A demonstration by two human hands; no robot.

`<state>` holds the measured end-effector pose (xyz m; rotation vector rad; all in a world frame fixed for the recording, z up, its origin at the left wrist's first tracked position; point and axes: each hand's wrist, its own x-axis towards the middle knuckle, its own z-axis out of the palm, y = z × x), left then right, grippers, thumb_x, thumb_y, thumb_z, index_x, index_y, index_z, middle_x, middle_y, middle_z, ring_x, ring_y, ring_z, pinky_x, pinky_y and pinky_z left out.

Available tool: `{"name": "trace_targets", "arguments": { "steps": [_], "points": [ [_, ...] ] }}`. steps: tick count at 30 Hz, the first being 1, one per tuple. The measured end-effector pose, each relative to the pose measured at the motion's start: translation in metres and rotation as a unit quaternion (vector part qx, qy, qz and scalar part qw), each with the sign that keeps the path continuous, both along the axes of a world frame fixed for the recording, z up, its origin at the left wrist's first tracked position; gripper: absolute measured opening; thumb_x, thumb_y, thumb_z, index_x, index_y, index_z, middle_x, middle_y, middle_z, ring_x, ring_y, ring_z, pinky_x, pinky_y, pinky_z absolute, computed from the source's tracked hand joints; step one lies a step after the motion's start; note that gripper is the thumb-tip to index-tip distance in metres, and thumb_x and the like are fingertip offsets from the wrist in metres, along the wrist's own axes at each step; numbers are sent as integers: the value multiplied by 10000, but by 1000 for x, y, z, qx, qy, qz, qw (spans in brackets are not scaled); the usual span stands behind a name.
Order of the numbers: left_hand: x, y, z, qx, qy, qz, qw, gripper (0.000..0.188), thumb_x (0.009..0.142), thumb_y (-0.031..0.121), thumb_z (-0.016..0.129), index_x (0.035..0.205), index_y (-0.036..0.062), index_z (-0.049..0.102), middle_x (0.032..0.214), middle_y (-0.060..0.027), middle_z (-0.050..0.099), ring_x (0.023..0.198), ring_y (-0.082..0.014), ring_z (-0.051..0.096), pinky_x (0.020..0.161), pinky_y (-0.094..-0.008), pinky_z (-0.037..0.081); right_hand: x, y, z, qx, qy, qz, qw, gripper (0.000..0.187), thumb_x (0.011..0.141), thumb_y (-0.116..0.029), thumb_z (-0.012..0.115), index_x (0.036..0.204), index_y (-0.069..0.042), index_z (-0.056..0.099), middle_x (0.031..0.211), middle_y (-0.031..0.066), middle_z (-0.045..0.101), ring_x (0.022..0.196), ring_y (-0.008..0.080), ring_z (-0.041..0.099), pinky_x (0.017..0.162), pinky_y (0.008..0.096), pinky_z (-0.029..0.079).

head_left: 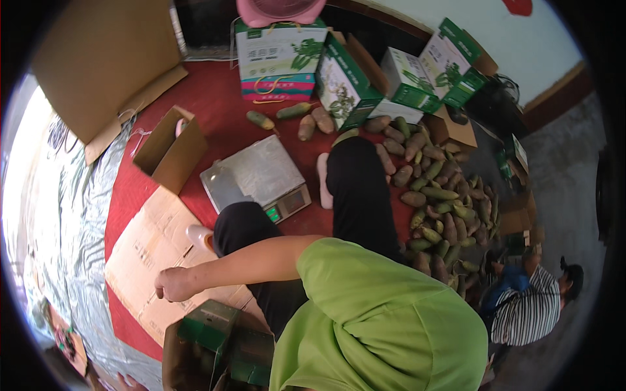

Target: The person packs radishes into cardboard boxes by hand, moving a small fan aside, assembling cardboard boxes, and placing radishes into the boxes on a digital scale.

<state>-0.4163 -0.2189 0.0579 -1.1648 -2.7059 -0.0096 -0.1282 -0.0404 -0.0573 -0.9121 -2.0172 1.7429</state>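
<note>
One open carton [207, 322], contents dim | curled fingers [163, 289] over flattened cardboard [151, 244]

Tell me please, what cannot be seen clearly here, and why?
In the head view:
Outstretched hand: its back hides whether it holds anything.
Other hand: hidden or out of frame.
Digital scale: readout too small to read.
Green-flapped carton: cut off by lower edge, contents shadowed.
Radish pile: overlap and the green shirt hide its count.

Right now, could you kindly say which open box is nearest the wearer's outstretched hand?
The green-flapped box at the bottom edge; other open boxes stand farther from the hand.
</note>
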Motion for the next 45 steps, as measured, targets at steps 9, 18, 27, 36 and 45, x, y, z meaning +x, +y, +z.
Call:
{"name": "trace_targets", "arguments": {
  "steps": [9,18,27,36,45],
  "points": [
    [88,227,-245,-273,-172,-378,868,551,797,388,642,1104,-63,562,1075,-262,585,1051,-352,539,937,-385,409,261,39,106,296,26,-372,880,196,798,-90,563,951,6,637,852,130,667,781,225,648,703,330,497],
    [175,245,-341,-545,-116,-534,635,529,809,388,632,1101,-50,575,981,-225,603,845,-320,594,746,-420,483,527,-114,0,153,-207,-703,663,248,800,-89,572,1028,0,609,864,114,651,759,159,613,684,295,492],
    [204,93,-161,-416,-363,-515,656,407,789,292,659,1037,-28,625,751,-180,642,656,-258,590,628,-460,469,624,-415,-162,128,-582,-722,353,341,760,-78,603,1099,-43,609,840,115,664,734,198,653,560,325,484],
    [167,119,-192,-383,-340,-524,681,318,771,218,677,941,-45,622,741,-167,612,661,-236,567,627,-415,476,532,-304,-228,62,-671,-15,739,138,717,-294,644,768,-179,701,826,-4,621,844,201,608,656,353,503],
    [170,138,-195,-349,-392,-473,708,337,780,235,666,961,-44,614,775,-167,609,686,-240,570,642,-409,478,516,-283,-218,157,-705,-12,692,175,785,-158,528,826,-128,695,912,17,638,898,197,582,714,326,477]
  ]
}}
